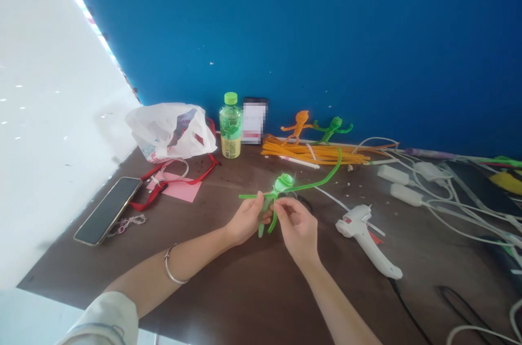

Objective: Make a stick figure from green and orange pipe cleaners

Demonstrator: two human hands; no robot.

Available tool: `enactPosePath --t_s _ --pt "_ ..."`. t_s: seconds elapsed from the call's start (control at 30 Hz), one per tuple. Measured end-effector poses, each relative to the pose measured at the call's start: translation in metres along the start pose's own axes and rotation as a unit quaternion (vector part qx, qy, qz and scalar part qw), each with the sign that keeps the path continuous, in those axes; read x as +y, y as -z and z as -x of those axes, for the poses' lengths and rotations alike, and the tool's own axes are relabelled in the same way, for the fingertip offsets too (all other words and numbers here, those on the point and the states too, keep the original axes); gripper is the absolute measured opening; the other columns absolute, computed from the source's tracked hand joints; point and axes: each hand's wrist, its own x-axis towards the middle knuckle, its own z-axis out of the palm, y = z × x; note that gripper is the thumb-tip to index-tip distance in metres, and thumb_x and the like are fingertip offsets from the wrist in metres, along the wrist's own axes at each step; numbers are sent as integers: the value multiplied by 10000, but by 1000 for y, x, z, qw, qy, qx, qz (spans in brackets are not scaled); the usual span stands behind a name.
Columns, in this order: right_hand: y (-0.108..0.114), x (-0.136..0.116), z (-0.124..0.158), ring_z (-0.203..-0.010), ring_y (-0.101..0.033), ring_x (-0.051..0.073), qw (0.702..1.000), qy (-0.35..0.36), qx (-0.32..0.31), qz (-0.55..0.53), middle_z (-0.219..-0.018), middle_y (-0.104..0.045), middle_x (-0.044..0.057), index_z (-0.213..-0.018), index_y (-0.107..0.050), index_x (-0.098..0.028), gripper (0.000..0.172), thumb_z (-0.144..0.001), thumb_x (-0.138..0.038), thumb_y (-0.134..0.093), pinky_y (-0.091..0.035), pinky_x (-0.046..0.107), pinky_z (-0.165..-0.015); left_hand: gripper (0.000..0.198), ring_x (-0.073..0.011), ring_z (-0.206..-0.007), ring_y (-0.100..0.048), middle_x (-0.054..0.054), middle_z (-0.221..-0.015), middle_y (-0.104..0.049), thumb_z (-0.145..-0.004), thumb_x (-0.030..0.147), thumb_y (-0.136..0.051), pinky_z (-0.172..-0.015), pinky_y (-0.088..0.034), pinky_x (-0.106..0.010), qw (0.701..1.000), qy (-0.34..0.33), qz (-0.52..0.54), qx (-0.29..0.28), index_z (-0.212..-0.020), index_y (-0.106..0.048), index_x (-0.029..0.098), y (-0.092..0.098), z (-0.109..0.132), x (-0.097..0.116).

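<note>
A light-green pipe cleaner figure with a coiled round head is held up over the brown table. My left hand is closed on its body from the left, thumb on top. From the right, the fingertips of my right hand pinch the figure just below the head. One long green strand curves out to the right and up, a short one sticks out to the left, and two ends hang down between my hands. Behind the figure lies a dark-handled tool, perhaps scissors, partly hidden.
A white glue gun lies to the right, near white cables and adapters. Orange pipe cleaners lie at the back below an orange figure and a green figure. A bottle, plastic bag and phone are leftward.
</note>
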Motion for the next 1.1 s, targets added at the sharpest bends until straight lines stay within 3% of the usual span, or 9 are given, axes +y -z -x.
enactPosePath --t_s 0.7,0.87,1.1 --pt "-1 -2 -1 -645 -591 138 1000 9 21 6 -704 -625 17 -727 -588 -177 82 -741 -254 -567 -488 257 -622 462 -26 -449 -211 60 -507 -278 -726 551 -493 -406 -209 -155 999 34 6 25 -610 -470 104 0 0 4" --pt "-2 -2 0 -649 -597 147 999 -9 35 -1 -710 -633 26 -737 -601 -168 105 -721 -272 -595 -492 270 -629 443 -16 -429 -182 71 -494 -246 -739 523 -503 -391 -194 -141 997 59 38 13 -609 -460 102 3 0 2" --pt "-5 -3 2 -618 -591 139 998 -35 60 -8 -675 -633 24 -717 -611 -157 128 -691 -281 -629 -494 265 -617 368 0 -435 -195 43 -575 -348 -735 452 -558 -375 -195 -104 988 93 116 27 -671 -474 99 4 1 1"
